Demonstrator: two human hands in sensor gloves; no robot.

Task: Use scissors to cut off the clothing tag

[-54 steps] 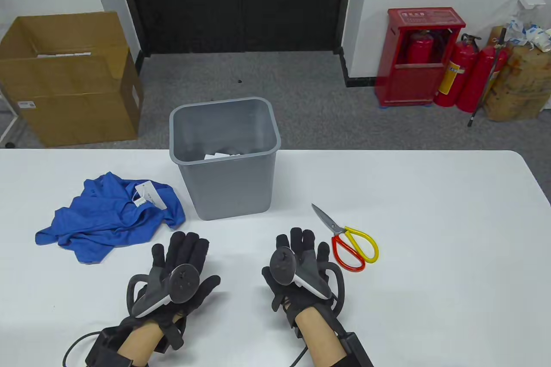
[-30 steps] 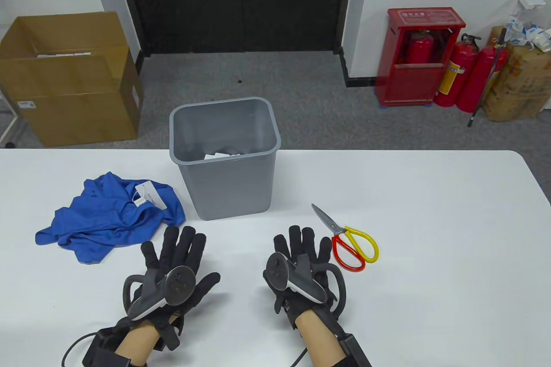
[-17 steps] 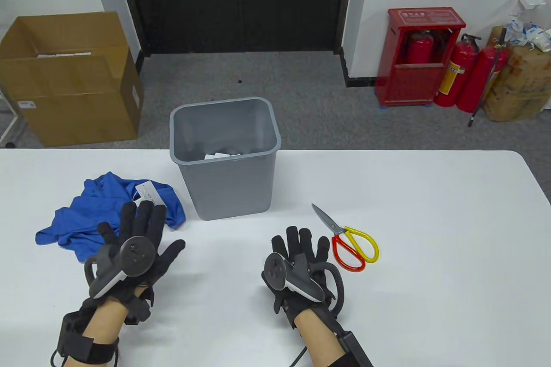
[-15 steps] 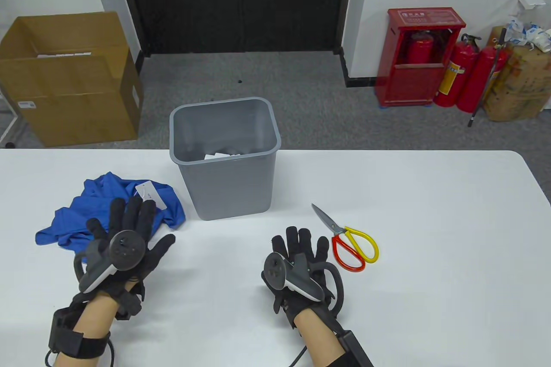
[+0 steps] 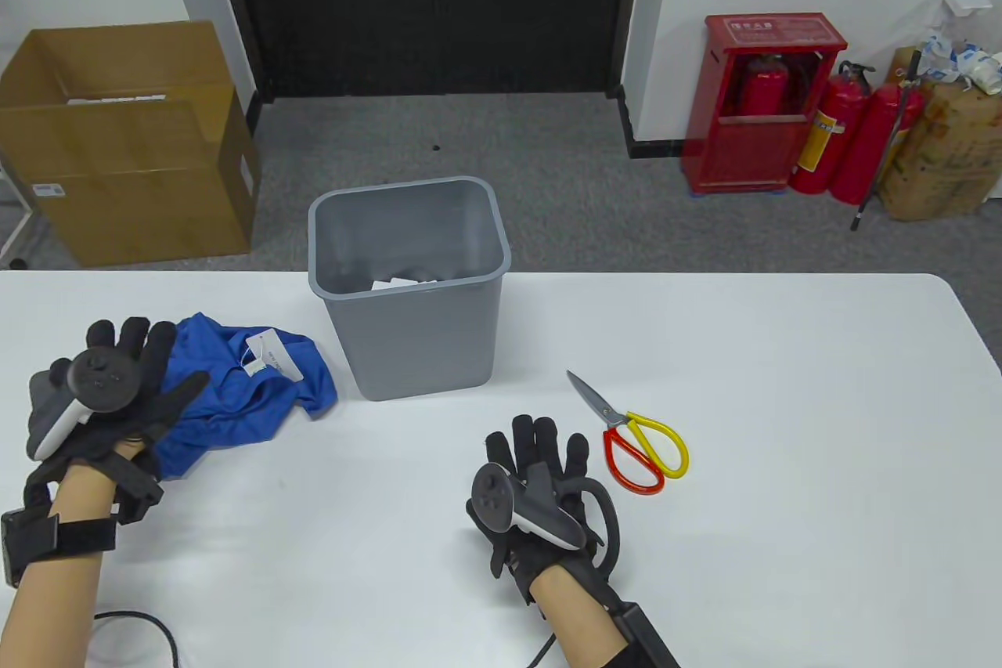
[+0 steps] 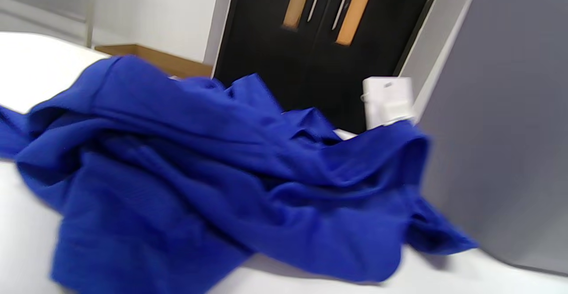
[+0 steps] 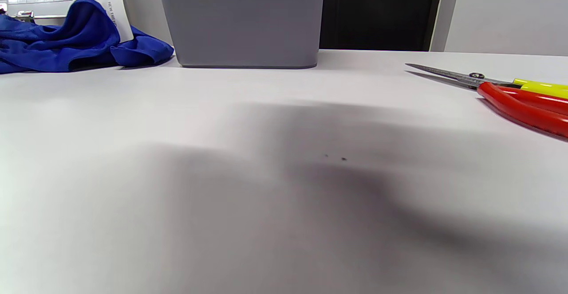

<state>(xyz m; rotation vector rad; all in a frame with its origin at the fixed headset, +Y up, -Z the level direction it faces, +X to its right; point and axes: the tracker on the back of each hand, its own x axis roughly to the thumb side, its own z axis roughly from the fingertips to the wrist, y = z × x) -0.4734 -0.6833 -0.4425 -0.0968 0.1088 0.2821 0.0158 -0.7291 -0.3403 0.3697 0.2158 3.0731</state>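
A crumpled blue garment [image 5: 235, 394] lies on the white table [image 5: 783, 402] at the left, with a white paper tag [image 5: 266, 359] on top. My left hand [image 5: 149, 355] is over the garment's left edge with fingers spread and holds nothing; I cannot tell if it touches the cloth. The left wrist view shows the garment [image 6: 222, 174] and the tag [image 6: 386, 101] standing up at its right. Scissors [image 5: 634, 433] with one red and one yellow handle lie closed at mid-right. My right hand [image 5: 532, 456] rests flat and open just left of them.
A grey bin [image 5: 407, 284] stands behind the middle of the table, right of the garment, with white scraps inside. In the right wrist view the bin [image 7: 239, 19] is ahead and the scissors [image 7: 510, 92] at the right. Cardboard box [image 5: 125, 143] and fire extinguishers [image 5: 845, 135] are on the floor.
My left hand moved from the table's front middle, left and away, over the garment's left side. My right hand drifted slightly left and toward me. Garment, tag and scissors have not moved.
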